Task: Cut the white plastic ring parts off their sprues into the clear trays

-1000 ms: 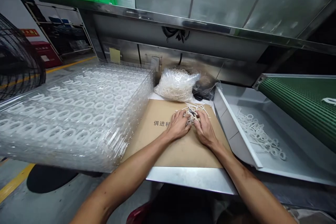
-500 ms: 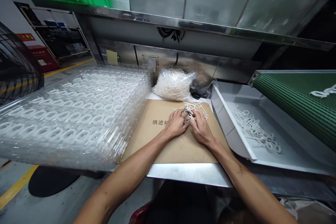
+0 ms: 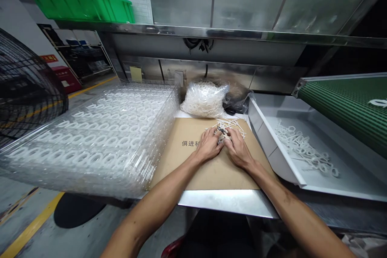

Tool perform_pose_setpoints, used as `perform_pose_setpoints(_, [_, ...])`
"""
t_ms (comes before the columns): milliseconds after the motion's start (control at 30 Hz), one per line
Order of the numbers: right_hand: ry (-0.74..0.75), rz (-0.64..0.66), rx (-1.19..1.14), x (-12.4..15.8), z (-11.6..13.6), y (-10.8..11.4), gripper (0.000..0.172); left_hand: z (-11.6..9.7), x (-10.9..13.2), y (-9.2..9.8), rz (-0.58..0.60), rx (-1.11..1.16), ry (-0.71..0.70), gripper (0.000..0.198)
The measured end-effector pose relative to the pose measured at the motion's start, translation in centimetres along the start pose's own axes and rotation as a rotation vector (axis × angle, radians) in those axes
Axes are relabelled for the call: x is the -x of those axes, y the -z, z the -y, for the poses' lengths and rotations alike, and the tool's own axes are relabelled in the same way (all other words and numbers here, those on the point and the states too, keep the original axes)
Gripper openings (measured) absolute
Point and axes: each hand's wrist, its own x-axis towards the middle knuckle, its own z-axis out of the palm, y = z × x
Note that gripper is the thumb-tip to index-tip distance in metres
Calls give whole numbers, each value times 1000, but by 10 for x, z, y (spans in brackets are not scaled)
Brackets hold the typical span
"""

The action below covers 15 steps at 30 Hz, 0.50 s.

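My left hand [image 3: 209, 143] and my right hand [image 3: 238, 146] meet over a brown cardboard sheet [image 3: 193, 173], fingertips curled in close to each other. Between the fingertips is a small dark metallic piece [image 3: 221, 129] with pale bits around it; its kind is too small to make out. Which hand grips it I cannot tell for certain, as the fingers partly hide it. Just beyond the hands, thin white plastic pieces [image 3: 238, 125] lie loosely scattered on the cardboard.
A clear bag of white rings [image 3: 205, 100] sits behind the cardboard. Stacked clear trays with white ring-ended pieces [image 3: 121, 129] stand at left. On the right are a grey bin [image 3: 275, 165] holding similar pieces and a green conveyor belt [image 3: 341, 105]. A green crate [image 3: 78, 5] rests on the shelf.
The whole view has shifted, so everything sits a little further right. My hands stay together at the same spot on the cardboard, fingers only slightly changed.
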Motion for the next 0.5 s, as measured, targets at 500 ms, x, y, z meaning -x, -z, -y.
perform_pose_setpoints(500, [6, -15, 3, -1, 4, 2, 43, -1, 0, 1, 3, -44, -11, 37])
